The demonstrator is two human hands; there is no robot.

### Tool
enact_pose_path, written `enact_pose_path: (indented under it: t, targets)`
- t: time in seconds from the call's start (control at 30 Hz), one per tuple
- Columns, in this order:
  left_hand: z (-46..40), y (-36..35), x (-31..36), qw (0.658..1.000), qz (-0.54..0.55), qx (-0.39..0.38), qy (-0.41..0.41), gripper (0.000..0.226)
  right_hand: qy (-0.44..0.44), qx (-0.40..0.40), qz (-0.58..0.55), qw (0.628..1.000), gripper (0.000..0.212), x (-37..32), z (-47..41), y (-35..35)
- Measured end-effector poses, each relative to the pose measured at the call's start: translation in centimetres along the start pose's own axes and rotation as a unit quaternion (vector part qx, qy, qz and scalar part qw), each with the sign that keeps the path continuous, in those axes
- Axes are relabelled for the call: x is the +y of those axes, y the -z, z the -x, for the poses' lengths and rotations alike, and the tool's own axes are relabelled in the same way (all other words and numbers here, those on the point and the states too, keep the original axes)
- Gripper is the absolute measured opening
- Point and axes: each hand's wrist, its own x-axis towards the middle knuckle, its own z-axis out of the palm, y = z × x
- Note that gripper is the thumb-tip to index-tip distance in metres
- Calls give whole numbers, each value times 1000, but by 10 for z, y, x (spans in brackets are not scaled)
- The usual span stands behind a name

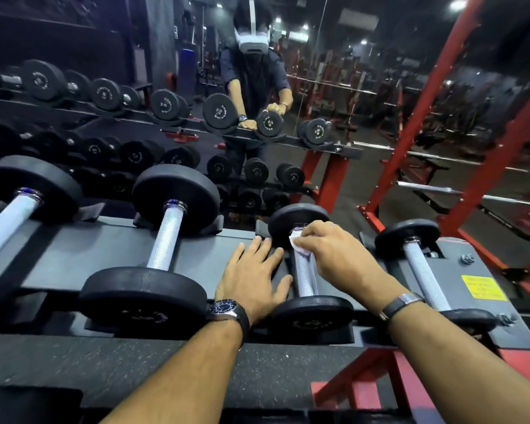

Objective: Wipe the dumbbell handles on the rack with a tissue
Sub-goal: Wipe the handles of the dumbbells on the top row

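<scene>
right grip (334,249): clenched round tissue (299,244) on handle (305,273)
left grip (253,270): released, flat on rack (74,255), 9 o'clock of handle

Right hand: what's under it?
The right hand holds a white tissue on a dumbbell handle. The handle's far end and most of the tissue are covered.

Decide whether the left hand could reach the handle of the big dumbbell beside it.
Probably yes: the left hand lies flat on the rack, and nothing stands between it and the handle.
</scene>
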Motion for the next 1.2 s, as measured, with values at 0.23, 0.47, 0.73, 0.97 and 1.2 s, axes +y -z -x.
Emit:
enact_pose_path:
  t: [0.23,0.47,0.73,0.97,1.2]
  targets:
    - [-1,1,0,1000,1,-9,-3,73,35,-3,-12,999,32,9,11,4]
    - [-1,2,1,1000,5,-7,-1,80,88,-42,-35,995,39,14,16,12]
    - [0,3,3,1000,19,5,10,79,90,-34,-82,992,40,11,22,10]
    - [1,6,4,1000,26,2,16,82,102,-71,-90,988,25,10,17,15]
    - [0,7,6,1000,14,-4,18,82,98,-86,-118,984,28,12,11,20]
